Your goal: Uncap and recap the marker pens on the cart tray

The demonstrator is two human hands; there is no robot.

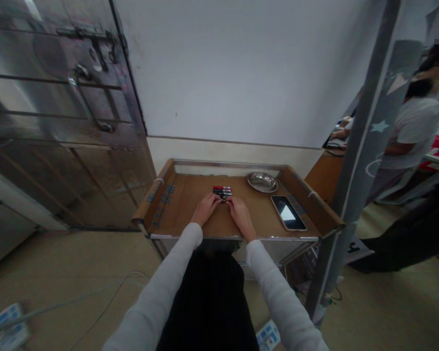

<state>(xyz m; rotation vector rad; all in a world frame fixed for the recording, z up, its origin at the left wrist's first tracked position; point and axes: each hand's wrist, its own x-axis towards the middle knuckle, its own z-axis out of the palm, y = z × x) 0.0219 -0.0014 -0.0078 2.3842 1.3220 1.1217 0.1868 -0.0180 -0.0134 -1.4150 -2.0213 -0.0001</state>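
Note:
A small stack of dark, red-ended objects (222,191), too small to name for sure, lies on the cardboard-lined tray table (175,214) in front of me. My left hand (205,208) reaches in from the left, fingertips curled against the stack. From the right, my right hand (240,214) touches its near edge with bent fingers. Both hands appear to pinch something small between them by the stack; I cannot make out what.
A steel dish (262,182) sits at the table's back right and a phone (289,212) with a lit screen lies to the right. A metal door (58,112) stands left, a grey post (354,185) right. Another person (413,131) sits beyond the post. Power strips lie on the floor.

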